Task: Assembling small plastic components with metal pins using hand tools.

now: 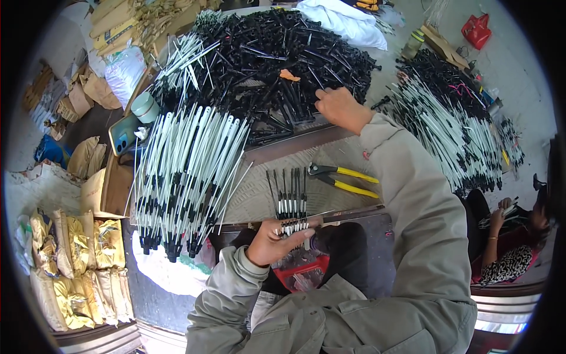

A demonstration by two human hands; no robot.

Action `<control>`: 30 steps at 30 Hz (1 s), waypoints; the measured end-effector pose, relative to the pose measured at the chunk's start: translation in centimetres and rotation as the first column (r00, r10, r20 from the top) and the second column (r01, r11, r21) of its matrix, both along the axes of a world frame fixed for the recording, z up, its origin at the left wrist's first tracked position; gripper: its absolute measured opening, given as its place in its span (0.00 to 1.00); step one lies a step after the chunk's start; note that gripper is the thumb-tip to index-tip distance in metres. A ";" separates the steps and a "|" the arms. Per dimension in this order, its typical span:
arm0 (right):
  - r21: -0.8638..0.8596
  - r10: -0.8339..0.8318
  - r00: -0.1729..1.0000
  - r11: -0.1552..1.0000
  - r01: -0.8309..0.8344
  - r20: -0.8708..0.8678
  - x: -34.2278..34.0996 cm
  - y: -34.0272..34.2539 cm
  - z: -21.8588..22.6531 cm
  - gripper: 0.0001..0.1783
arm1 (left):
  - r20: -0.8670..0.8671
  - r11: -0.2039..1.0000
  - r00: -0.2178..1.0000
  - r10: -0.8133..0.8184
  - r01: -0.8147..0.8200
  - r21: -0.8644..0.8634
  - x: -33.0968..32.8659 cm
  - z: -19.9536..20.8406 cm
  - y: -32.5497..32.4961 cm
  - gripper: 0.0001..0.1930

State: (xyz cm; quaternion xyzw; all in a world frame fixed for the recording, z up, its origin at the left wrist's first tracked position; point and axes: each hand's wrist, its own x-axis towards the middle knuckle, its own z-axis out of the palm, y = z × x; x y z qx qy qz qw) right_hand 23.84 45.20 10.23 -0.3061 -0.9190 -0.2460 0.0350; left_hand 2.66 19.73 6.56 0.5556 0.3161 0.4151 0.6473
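Note:
My left hand (272, 243) is closed around a row of thin black-and-white rods (290, 197), their dark ends pointing away from me over the table. Stretched out to the far side, my right hand (343, 111) is at the near right edge of a large heap of black plastic parts (283, 53). Its fingers are bent together, and what they pinch, if anything, is hidden. Between my arms lie pincers with yellow handles (345, 180), on the tabletop (259, 197). To the left stands a thick stack of long white strips with black ends (188, 171).
A phone (122, 134) and a pale green cup (144, 108) are at the table's left edge. More white and black strips (442, 130) lie to the right, near another person's hand (498, 218). Yellowish bags (76, 265) fill the lower left. An orange scrap (289, 75) rests on the heap.

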 end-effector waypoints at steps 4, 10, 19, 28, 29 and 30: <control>0.054 -0.056 0.994 0.997 0.061 -0.099 -0.1 -2.5 0.4 0.05 | 0.038 1.000 0.999 0.011 -0.012 0.010 -0.2 0.3 0.4 0.12; -0.667 -0.321 0.640 0.616 -0.419 -0.698 -0.3 -12.6 5.2 0.11 | -0.017 0.999 0.999 0.042 -0.042 0.000 0.0 0.5 0.7 0.11; -0.378 -0.083 0.636 0.860 -0.343 -0.768 -1.0 -19.5 4.2 0.10 | 0.051 0.998 0.997 0.065 -0.065 -0.002 0.6 -0.1 0.6 0.11; -0.339 -0.099 0.605 0.893 -0.296 -0.790 -0.8 -19.7 3.2 0.15 | -0.010 0.999 0.999 0.045 -0.044 0.031 0.5 0.0 0.7 0.12; -0.336 -0.096 0.611 0.896 -0.291 -0.786 -0.8 -19.7 3.2 0.14 | -0.001 0.999 0.999 0.040 -0.040 0.029 0.5 0.0 0.7 0.12; -0.335 -0.095 0.610 0.896 -0.293 -0.786 -0.9 -19.7 3.2 0.14 | -0.002 0.999 0.999 0.042 -0.042 0.029 0.5 0.1 0.7 0.12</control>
